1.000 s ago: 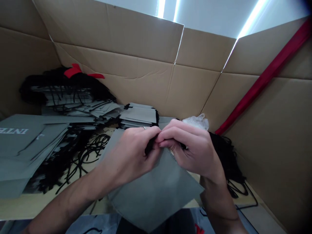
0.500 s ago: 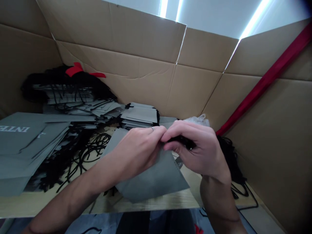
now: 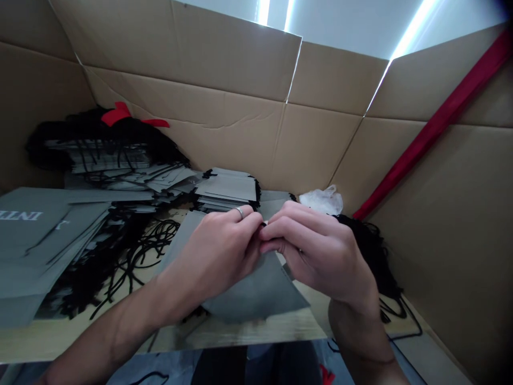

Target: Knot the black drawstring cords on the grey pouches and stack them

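Note:
A grey bag (image 3: 256,297) hangs tilted under both hands above the table's front edge. My left hand (image 3: 224,246), with a ring on one finger, is closed at the bag's upper edge, its fingertips mostly hidden. Against it, my right hand (image 3: 316,248) pinches a bit of black cord (image 3: 263,225) between thumb and fingers; only a small piece of the cord shows. The fingertips of both hands meet at the cord.
Grey printed bags (image 3: 36,240) with black cords lie at the left. Behind them is a pile (image 3: 108,152) with a red strip. A small stack (image 3: 228,187), a plastic bag (image 3: 323,200) and black cords (image 3: 371,254) lie near the cardboard wall (image 3: 240,115).
My right hand's fingers have drawn together, and the black cord that showed inside them is now mostly hidden. The view has shifted slightly, and more of the plastic bag shows.

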The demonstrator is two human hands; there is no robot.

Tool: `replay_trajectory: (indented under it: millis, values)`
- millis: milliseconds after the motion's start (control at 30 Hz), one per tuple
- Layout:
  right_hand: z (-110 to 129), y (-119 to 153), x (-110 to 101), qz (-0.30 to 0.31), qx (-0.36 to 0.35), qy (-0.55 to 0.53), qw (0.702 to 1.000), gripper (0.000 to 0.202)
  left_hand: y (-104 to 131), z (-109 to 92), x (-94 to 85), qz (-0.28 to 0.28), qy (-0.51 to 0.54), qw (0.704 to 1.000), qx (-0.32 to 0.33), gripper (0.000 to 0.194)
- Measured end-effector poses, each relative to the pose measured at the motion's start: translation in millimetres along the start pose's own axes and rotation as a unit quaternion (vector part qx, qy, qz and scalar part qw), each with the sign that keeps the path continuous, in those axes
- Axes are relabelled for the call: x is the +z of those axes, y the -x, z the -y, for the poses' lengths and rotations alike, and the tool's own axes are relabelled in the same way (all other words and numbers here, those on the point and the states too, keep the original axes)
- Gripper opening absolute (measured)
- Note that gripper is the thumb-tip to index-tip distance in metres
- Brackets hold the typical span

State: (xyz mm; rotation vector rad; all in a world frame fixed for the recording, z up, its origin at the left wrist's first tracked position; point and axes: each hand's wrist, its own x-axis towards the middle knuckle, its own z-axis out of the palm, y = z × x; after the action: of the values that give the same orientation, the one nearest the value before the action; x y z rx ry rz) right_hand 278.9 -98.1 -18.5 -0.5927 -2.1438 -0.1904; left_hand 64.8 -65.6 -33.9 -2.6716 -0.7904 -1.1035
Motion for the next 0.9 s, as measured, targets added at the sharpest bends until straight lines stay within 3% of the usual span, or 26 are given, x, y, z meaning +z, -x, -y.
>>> replay_trajectory:
  millis: [100, 300, 467, 667, 833, 900]
  values:
    - [0.5, -0.9, -1.2, -0.01, 0.014, -0.022, 1.0, 0.015, -1.2, 1.3, 2.5, 0.009, 0.039, 0.999, -0.011, 0.016]
    - [-15.3, -6.5, 3.4, -0.004, 0.05, -0.15, 0.987, 0.015, -3.3, 3.1, -4.4, 0.094, 0.119, 0.988, -0.01, 0.019]
    - [-26.8, -9.1, 13.1, -0.042, 0.071, -0.282, 0.956, 0.022, -1.8, -0.4, -13.3, 0.075, 0.182, 0.98, -0.001, 0.025]
    - [-24.3, -9.0, 16.2, -0.075, 0.096, -0.4, 0.908, 0.026, -5.6, -1.8, -14.8, 0.054, 0.193, 0.979, 0.04, 0.027]
    - [-27.5, -11.0, 21.9, -0.077, 0.097, -0.504, 0.855, 0.026, -7.6, -3.2, -17.0, 0.046, 0.201, 0.975, 0.079, 0.028]
    - [-29.0, -12.0, 22.4, -0.073, 0.094, -0.515, 0.849, 0.027, -6.8, -3.8, -16.1, 0.034, 0.186, 0.979, 0.08, 0.03]
